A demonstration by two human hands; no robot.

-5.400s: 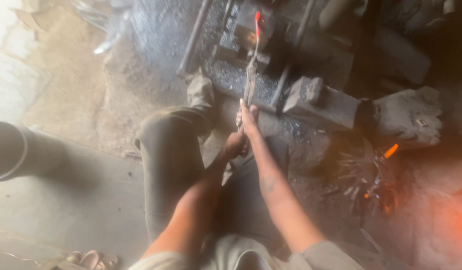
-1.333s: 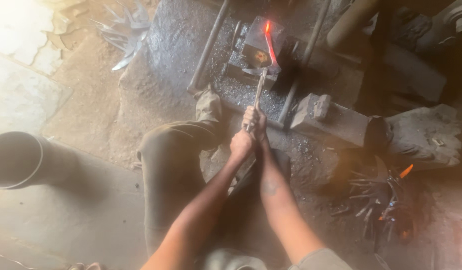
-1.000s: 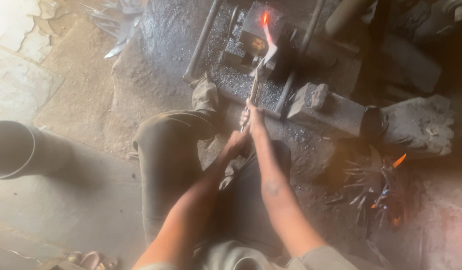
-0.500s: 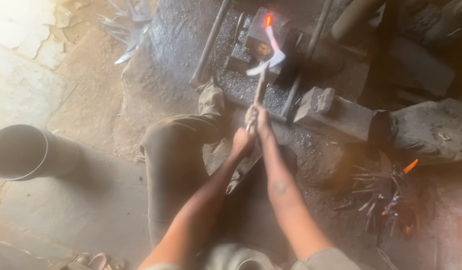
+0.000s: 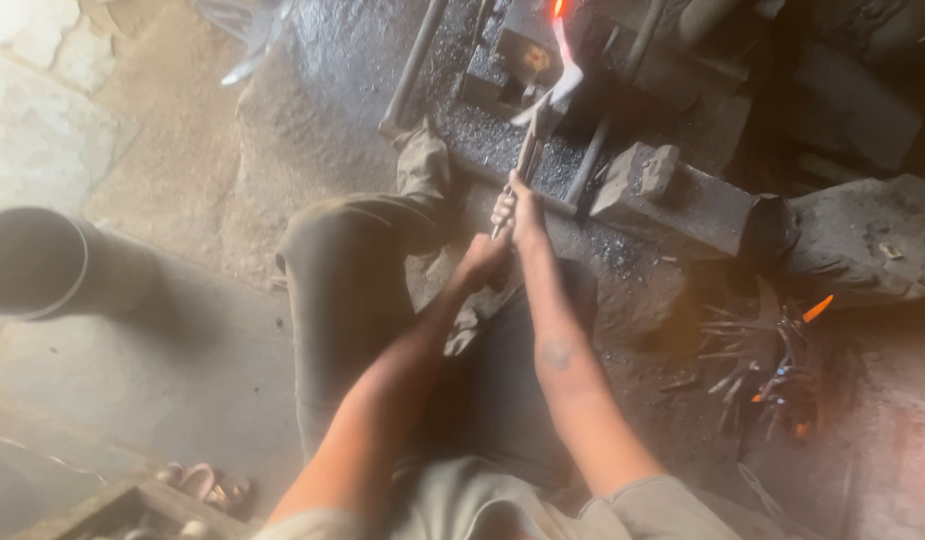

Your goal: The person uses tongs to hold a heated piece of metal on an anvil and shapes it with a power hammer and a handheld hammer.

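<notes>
Both hands grip long tongs over the anvil block.

The right hand (image 5: pixel 514 205) and left hand (image 5: pixel 479 262) have their fingers closed around the tongs (image 5: pixel 530 150), whose tips pinch a glowing strip of hot metal (image 5: pixel 562 50) on the anvil block (image 5: pixel 527 50). A dark round pipe (image 5: pixel 37 262) lies open-mouthed at the left, with bare floor (image 5: pixel 182 370) beside it.

I observe the tongs (image 5: pixel 527 160) ahead of my hands, anvil (image 5: pixel 527 55) beyond, pipe (image 5: pixel 32 262) far left, scrap pile (image 5: pixel 772 360) right.
</notes>
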